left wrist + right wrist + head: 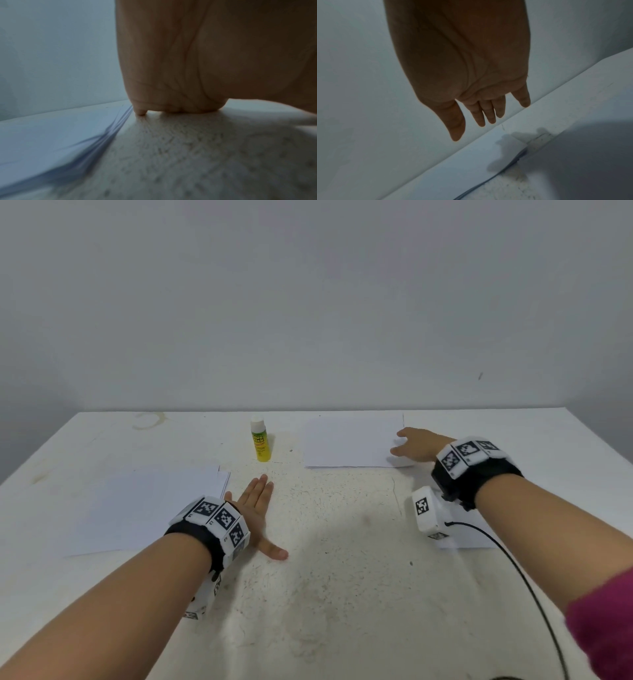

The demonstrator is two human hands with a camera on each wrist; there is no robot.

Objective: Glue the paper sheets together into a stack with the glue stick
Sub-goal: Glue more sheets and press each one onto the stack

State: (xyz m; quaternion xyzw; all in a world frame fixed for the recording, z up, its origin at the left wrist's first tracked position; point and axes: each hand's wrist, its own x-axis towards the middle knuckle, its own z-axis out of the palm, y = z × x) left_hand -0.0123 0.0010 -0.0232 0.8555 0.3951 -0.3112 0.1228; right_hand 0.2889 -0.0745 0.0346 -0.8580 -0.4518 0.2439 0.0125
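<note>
here the left hand (pixel 256 510) lies flat on the table (pixel 342 542), palm down, fingers straight and close together, thumb spread out toward the near side. it holds nothing. in the left wrist view the palm (pixel 197 60) fills the upper right and the fingertips (pixel 141 113) press on the speckled table surface, right at the edge of a fanned pile of sheets (pixel 51 135).

that pile, the left paper stack (pixel 144 508), sits just beside the left hand on its outer side, its sheets slightly offset so several edges show at the far corner.

the right hand (pixel 416 445) reaches farther out, toward the back of the table. its fingers are loosely spread and only gently bent, hovering at the right edge of the far paper stack (pixel 352 441); whether they touch the paper i cannot tell from the head view. in the right wrist view the hand (pixel 471 81) hangs above the sheets with relaxed fingers (pixel 481 116) gripping nothing, and its shadow falls on the corner of the paper (pixel 505 155) below.

the glue stick (pixel 261 440) stands upright near the back of the table, capped in white, with a yellow and green body. it is between the two paper stacks, apart from both hands.

both wrists carry black bands with white marker blocks (pixel 219 520), and a black cable (pixel 513 577) runs from the right one across the table toward the near edge. a magenta sleeve (pixel 603 625) shows at the lower right.
</note>
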